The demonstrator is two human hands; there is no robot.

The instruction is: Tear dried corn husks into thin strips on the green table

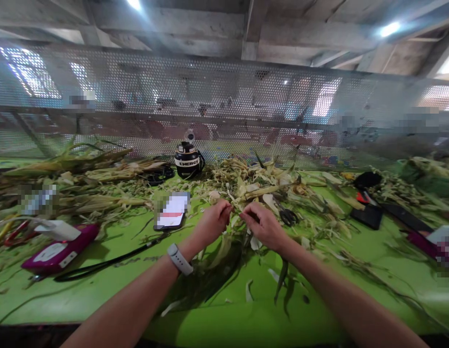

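Note:
My left hand (pixel 214 220), with a pale watch (pixel 180 259) on its wrist, is closed in a pinch, fingers curled inward. Facing it across a small gap, my right hand (pixel 263 223) is also closed, thumb and fingertips together. Whatever sits in either pinch is too small to make out. Both hands hover low over shredded plant scraps, which look like corn husk. Just behind them lies a pile of dry husks and leaves (pixel 260 186). Black-handled scissors (pixel 289 216) rest right of my right hand. Long green leaves (pixel 224 258) lie below the hands.
A phone (pixel 173 210) with a lit screen lies left of my hands on the green tabletop (pixel 111 295). Further left is a purple box (pixel 61 251) with a white plug. A black jug (pixel 188 162) stands behind, before a perforated metal screen (pixel 224 111).

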